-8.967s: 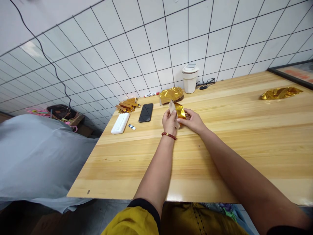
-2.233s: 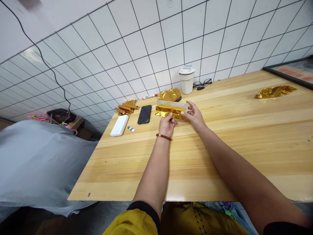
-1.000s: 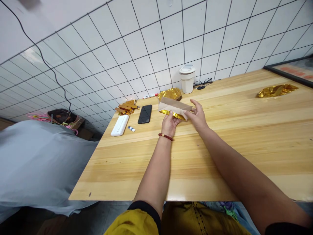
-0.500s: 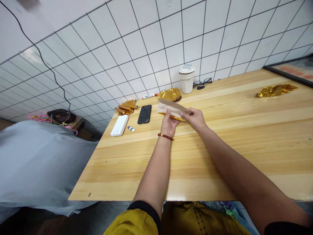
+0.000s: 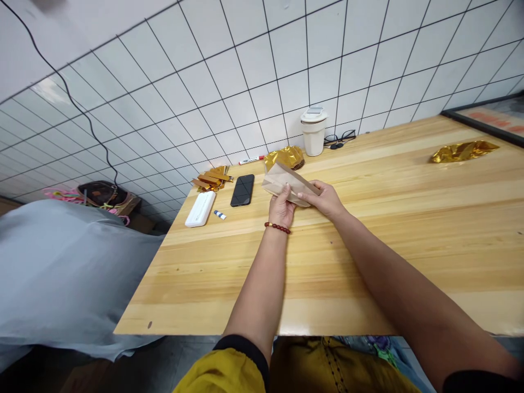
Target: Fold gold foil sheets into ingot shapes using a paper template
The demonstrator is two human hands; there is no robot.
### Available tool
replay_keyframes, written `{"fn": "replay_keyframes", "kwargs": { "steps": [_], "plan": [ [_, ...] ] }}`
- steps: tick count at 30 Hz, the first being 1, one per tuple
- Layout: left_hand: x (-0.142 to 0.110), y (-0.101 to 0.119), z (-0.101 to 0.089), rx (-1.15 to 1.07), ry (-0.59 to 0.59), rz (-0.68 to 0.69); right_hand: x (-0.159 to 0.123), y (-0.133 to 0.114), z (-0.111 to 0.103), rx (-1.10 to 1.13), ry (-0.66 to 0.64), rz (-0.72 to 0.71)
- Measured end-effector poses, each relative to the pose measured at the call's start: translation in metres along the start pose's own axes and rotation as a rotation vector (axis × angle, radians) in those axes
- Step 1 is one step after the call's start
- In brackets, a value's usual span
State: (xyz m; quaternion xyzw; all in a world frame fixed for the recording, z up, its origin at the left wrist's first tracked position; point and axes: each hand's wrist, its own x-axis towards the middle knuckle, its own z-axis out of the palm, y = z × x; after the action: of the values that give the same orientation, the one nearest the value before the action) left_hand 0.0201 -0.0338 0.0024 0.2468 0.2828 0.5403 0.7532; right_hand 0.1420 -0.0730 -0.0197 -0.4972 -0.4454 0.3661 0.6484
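Note:
Between my hands is a folded sheet of paper, its pale brownish side showing, held just above the table. My left hand, with a dark red bead bracelet at the wrist, is closed on its lower edge, thumb on top and fingers underneath. From the right, my right hand pinches the same sheet near its right end. Just behind the sheet lies a pile of gold foil paper, partly covered from view by it.
Left of my hands lie a black phone, a white box, a small blue-and-white tube and folded gold strips. Along the wall are a marker, a white lidded cup and glasses. Crumpled gold foil lies right.
The sheet's back flap has lifted and opened wider, and the gold strip along its lower edge no longer shows. Both hands stay in nearly the same place.

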Motion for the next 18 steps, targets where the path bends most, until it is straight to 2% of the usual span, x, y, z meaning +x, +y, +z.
{"fn": "replay_keyframes", "kwargs": {
  "steps": [7,15,18],
  "plan": [
    [0.0,0.001,-0.003,0.071,-0.082,-0.07,0.009,0.016,-0.003,0.001,0.102,0.016],
    [0.002,0.001,-0.003,-0.008,-0.056,-0.068,0.009,0.012,-0.004,0.015,0.086,0.027],
    [0.002,0.001,-0.002,-0.016,-0.01,-0.055,0.005,0.008,-0.002,0.014,0.019,0.022]
  ]
}}
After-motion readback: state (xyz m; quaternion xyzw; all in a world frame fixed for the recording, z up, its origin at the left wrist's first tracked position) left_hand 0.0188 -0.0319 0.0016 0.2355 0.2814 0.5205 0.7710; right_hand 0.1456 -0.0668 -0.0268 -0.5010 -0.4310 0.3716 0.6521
